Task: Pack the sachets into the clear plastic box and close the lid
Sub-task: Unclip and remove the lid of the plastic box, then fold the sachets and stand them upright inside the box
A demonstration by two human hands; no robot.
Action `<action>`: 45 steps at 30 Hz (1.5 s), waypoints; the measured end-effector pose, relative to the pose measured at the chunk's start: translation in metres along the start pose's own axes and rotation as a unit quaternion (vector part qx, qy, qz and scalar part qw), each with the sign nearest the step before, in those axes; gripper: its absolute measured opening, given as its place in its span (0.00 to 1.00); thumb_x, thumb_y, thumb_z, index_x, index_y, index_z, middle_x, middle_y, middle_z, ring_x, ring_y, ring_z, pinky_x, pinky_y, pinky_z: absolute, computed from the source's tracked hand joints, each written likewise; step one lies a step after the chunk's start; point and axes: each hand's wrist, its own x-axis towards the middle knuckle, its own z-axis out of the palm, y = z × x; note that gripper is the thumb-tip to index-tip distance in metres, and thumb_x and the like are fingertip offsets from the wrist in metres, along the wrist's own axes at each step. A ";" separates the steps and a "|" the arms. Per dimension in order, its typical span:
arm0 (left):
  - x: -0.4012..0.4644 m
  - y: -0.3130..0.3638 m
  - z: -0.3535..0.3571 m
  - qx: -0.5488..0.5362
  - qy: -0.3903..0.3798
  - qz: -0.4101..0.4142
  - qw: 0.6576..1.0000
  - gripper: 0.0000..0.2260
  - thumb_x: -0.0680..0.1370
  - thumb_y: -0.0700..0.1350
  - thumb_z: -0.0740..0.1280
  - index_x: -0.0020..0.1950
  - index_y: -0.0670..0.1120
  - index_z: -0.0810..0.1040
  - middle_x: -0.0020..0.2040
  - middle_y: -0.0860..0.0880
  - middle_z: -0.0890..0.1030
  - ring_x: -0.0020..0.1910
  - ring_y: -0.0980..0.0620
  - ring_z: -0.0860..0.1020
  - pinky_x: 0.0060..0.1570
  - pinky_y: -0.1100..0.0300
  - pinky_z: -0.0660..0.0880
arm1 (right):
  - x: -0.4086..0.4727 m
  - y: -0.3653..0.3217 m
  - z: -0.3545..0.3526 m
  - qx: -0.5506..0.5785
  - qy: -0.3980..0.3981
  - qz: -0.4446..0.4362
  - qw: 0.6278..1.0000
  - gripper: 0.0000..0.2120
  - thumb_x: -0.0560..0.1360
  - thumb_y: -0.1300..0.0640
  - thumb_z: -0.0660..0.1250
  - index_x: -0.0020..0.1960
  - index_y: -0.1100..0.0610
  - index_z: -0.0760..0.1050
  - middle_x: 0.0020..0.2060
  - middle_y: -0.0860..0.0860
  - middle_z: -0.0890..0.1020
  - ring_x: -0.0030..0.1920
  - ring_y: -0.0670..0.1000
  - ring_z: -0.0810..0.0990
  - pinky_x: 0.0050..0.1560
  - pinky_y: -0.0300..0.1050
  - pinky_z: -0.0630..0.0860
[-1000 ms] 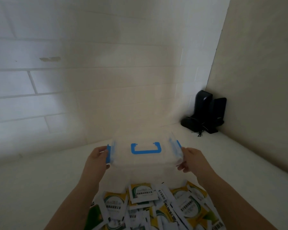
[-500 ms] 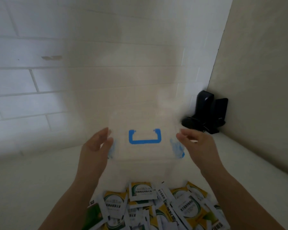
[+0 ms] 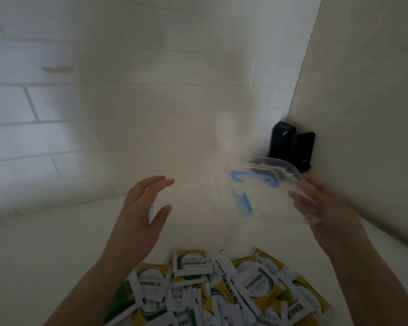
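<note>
Opening the box looks to be the step in hand: the lid (image 3: pixel 269 182) is off and tilted in the air, and nothing is packed yet. Nearest the camera lies the heap of sachets (image 3: pixel 222 288), yellow, green and white packets piled loosely on the pale tabletop (image 3: pixel 45 243), between the two forearms. Just beyond the heap, the left hand (image 3: pixel 141 212) hovers with fingers spread and relaxed, its grip loose and holding nothing. Right of the heap and farther back, the right hand (image 3: pixel 320 205) holds the clear lid by its edge, fingers showing through the plastic; motion blur makes the exact hold hard to read. The lid carries a blue handle (image 3: pixel 252 178) and a blue clip (image 3: pixel 243 203). The box body itself, which should stand beyond the heap between the hands, is too washed out against the tabletop to make out. Next, I judge, the lid needs setting aside clear of the heap, then sachets gathered in bunches and laid flat. Beyond the lid, in the corner where the tiled wall (image 3: pixel 57 102) meets the side wall, stands a black device (image 3: pixel 290 144), near enough to be knocked by the lid.
</note>
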 end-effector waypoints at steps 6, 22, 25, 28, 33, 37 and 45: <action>-0.057 -0.022 -0.017 0.056 0.002 -0.112 0.992 0.11 0.74 0.41 0.65 0.54 0.54 0.74 0.55 0.57 0.71 0.56 0.55 0.71 0.56 0.55 0.69 | -0.018 0.032 -0.061 -0.105 0.175 -0.040 0.978 0.17 0.75 0.65 0.62 0.64 0.58 0.69 0.53 0.56 0.76 0.38 0.39 0.80 0.36 0.30 0.76; -0.118 -0.026 0.001 0.139 -0.204 -0.144 0.958 0.23 0.67 0.64 0.67 0.60 0.63 0.71 0.63 0.64 0.70 0.66 0.55 0.67 0.67 0.50 0.64 | -0.061 0.046 -0.046 -0.493 0.035 -0.109 0.863 0.05 0.73 0.57 0.66 0.46 0.47 0.75 0.48 0.49 0.77 0.48 0.47 0.75 0.45 0.40 0.68; -0.114 -0.026 0.005 0.175 -0.211 -0.127 0.953 0.22 0.68 0.65 0.64 0.61 0.65 0.68 0.59 0.64 0.70 0.61 0.56 0.68 0.60 0.53 0.64 | -0.091 0.043 -0.001 -0.500 -0.174 -0.114 0.840 0.08 0.72 0.50 0.66 0.44 0.36 0.72 0.46 0.35 0.76 0.48 0.34 0.75 0.44 0.29 0.68; -0.100 -0.023 0.006 0.159 -0.179 -0.106 0.965 0.15 0.72 0.60 0.62 0.59 0.64 0.70 0.48 0.63 0.71 0.53 0.57 0.71 0.51 0.59 0.63 | -0.109 0.057 0.029 -0.535 -0.305 -0.160 0.772 0.08 0.73 0.46 0.64 0.51 0.37 0.70 0.50 0.32 0.72 0.53 0.31 0.68 0.55 0.25 0.61; -0.091 -0.020 0.006 0.150 -0.154 -0.026 0.976 0.06 0.74 0.55 0.64 0.45 0.56 0.78 0.42 0.58 0.78 0.45 0.56 0.74 0.51 0.61 0.64 | -0.110 0.085 0.061 -0.587 -0.330 -0.206 0.710 0.19 0.75 0.46 0.61 0.65 0.47 0.67 0.60 0.44 0.71 0.60 0.43 0.66 0.57 0.30 0.59; -0.098 -0.023 0.000 0.097 -0.187 -0.032 0.977 0.05 0.71 0.50 0.70 0.43 0.50 0.80 0.44 0.55 0.81 0.44 0.56 0.76 0.46 0.63 0.72 | -0.101 0.099 0.077 -0.647 -0.316 -0.223 0.657 0.20 0.75 0.46 0.60 0.65 0.50 0.67 0.59 0.49 0.76 0.58 0.50 0.70 0.59 0.43 0.66; -0.098 -0.024 -0.015 -0.045 0.059 -0.129 0.989 0.11 0.74 0.42 0.67 0.38 0.58 0.76 0.28 0.49 0.78 0.30 0.54 0.75 0.27 0.69 0.69 | -0.100 0.101 0.072 -0.685 -0.270 -0.339 0.586 0.10 0.54 0.57 0.79 0.33 0.49 0.82 0.24 0.47 0.82 0.27 0.46 0.79 0.28 0.37 0.75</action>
